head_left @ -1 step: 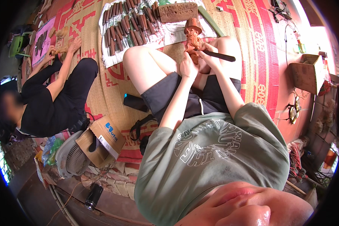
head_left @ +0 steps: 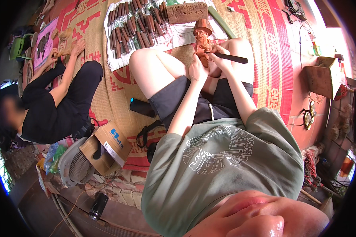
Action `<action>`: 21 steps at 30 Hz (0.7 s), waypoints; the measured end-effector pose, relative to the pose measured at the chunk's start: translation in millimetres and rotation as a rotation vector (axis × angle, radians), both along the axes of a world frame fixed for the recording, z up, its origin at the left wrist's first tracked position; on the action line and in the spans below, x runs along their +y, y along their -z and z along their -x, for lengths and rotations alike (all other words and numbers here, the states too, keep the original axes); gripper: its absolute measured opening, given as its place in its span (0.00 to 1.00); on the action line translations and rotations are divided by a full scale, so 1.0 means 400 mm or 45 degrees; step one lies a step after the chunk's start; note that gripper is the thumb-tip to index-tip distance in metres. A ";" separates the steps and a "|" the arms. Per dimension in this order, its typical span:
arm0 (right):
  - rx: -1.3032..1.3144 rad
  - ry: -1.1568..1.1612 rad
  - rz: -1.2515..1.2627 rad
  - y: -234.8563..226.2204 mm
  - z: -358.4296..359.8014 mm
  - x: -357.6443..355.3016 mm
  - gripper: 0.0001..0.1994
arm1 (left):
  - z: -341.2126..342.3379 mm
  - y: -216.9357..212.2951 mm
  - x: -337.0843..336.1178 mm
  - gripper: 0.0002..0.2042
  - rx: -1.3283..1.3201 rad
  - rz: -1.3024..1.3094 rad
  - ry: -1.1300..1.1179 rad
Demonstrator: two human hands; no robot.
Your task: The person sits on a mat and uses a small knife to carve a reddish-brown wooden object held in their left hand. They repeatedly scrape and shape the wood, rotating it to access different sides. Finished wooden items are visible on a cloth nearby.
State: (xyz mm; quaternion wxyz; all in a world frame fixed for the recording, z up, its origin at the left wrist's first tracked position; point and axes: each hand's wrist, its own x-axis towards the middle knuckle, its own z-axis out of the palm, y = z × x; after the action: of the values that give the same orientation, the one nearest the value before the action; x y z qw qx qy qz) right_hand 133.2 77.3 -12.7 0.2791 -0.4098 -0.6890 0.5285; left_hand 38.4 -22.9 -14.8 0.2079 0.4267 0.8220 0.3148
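A reddish-brown carved wooden figure (head_left: 202,38) with a wide top stands out from between my bent knees. My left hand (head_left: 198,69) is closed round its lower end. In my closed right hand (head_left: 219,58) is a carving tool with a dark handle (head_left: 234,59), which points out to the right. The tool's tip meets the lower part of the carving, and my fingers partly hide it. Beyond the figure, many wooden-handled carving tools (head_left: 136,27) lie in rows on a white cloth (head_left: 114,63). A carved wooden block (head_left: 187,13) lies at the cloth's right.
I sit on a red and tan mat (head_left: 118,89). A phone (head_left: 142,107) lies left of my thigh, near a cardboard box (head_left: 114,148) and a fan (head_left: 74,168). Another person (head_left: 59,106) sits at left, hands on pale wood. A wooden box (head_left: 322,77) stands at right.
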 end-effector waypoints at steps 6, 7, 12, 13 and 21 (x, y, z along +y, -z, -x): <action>0.196 0.126 0.237 -0.048 0.001 -0.004 0.05 | -0.004 -0.013 0.002 0.35 -0.017 -0.125 -0.067; 0.223 0.143 0.253 -0.047 0.000 -0.003 0.05 | -0.002 -0.016 0.004 0.36 -0.018 -0.100 -0.036; 0.275 0.148 0.292 -0.052 0.000 0.001 0.04 | 0.010 -0.005 0.001 0.38 0.007 -0.103 0.032; 0.293 0.147 0.296 -0.054 0.001 0.002 0.04 | 0.011 -0.009 0.001 0.38 0.001 -0.108 0.036; 0.362 0.116 0.228 -0.043 0.011 0.005 0.05 | 0.013 -0.024 0.002 0.39 -0.055 -0.047 0.060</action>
State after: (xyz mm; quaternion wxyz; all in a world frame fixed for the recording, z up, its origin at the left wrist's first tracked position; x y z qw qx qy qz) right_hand 128.8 79.4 4.5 0.3599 -0.3850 -0.5735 0.6271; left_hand 33.1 -22.2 -5.4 0.2251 0.4429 0.8010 0.3341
